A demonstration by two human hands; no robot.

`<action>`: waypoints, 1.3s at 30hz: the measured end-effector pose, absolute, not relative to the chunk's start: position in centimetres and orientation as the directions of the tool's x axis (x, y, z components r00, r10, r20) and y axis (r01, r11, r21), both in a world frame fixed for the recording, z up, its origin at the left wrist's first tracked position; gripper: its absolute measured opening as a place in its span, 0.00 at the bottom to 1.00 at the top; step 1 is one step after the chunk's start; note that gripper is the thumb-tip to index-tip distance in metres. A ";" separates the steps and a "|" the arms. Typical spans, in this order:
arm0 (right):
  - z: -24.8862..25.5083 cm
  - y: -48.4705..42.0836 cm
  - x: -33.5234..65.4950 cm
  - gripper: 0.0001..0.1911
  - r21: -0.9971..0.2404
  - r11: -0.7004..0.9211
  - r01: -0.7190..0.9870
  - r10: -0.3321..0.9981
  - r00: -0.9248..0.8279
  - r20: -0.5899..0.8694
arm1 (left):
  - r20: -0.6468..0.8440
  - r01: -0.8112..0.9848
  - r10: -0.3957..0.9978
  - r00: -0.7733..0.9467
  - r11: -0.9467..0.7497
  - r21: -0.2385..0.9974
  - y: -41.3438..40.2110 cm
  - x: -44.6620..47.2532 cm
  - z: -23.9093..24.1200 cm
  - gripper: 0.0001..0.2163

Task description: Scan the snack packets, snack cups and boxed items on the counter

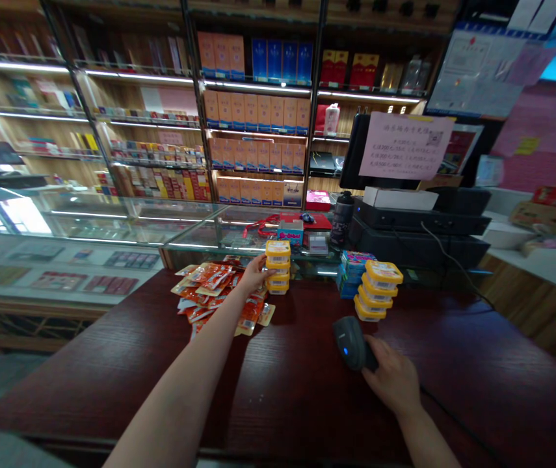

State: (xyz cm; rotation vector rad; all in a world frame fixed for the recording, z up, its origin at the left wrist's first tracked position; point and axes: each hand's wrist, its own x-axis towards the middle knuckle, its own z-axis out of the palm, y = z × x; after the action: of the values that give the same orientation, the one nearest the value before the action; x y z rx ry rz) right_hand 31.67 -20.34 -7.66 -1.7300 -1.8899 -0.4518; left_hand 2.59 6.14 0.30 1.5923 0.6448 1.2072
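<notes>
My left hand (254, 273) reaches far forward and grips a stack of several small yellow-lidded tubs (278, 266) on the dark wooden counter (112, 364). Its fingers wrap the stack's left side. My right hand (392, 380) is closed round the handle of a black barcode scanner (350, 341), which rests low over the counter with a blue light showing. A second, leaning stack of yellow-lidded tubs (378, 289) stands just beyond the scanner.
A pile of orange snack packets (214, 292) lies left of the held stack. Blue boxes (350, 273) sit behind the leaning stack. A cash register with a screen and pink notice (404, 146) stands at the back right. Glass display cases (112, 227) and stocked shelves (258, 117) fill the background.
</notes>
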 end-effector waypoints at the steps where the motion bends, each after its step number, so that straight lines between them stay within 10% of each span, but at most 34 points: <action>1: -7.6 -20.3 31.8 0.18 -0.098 0.129 0.987 0.808 -0.047 0.587 | 0.387 -0.120 0.855 0.346 -0.369 0.922 6.1 2.5 0.4 0.31; 6: -7.0 -20.4 31.8 0.19 -0.092 0.139 0.986 0.797 -0.057 0.601 | 0.439 0.180 0.891 -0.111 -0.417 0.891 4.2 3.0 0.2 0.28; 9: -6.3 -20.6 31.6 0.19 -0.133 0.104 0.986 0.777 0.002 0.629 | 0.642 0.463 0.659 -0.391 -0.462 0.757 1.3 4.5 0.1 0.18; 14: -5.7 -20.9 31.6 0.19 -0.186 0.069 0.980 0.638 0.100 0.763 | 0.854 0.584 0.518 -0.042 -0.681 0.442 -3.7 9.5 1.1 0.10; 22: -6.1 -21.7 33.1 0.11 -0.345 0.053 0.937 0.281 0.317 0.906 | 0.728 0.385 0.408 0.551 -0.898 0.212 -6.0 18.5 4.0 0.15; 33: -6.1 -21.6 33.4 0.11 -0.384 0.097 0.918 0.205 0.359 0.910 | 0.629 0.404 0.301 0.717 -0.914 -0.023 -4.2 23.4 5.3 0.14; 39: -6.3 -22.1 33.4 0.13 -0.429 0.023 0.903 0.337 0.397 0.854 | 0.699 0.388 0.325 0.637 -0.919 0.074 -4.3 21.3 5.2 0.13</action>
State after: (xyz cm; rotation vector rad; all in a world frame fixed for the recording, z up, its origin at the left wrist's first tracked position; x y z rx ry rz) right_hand 33.37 -22.09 -6.34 -1.5420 -1.1453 -0.6365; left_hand 21.28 -4.34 5.25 2.9167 0.6374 1.2192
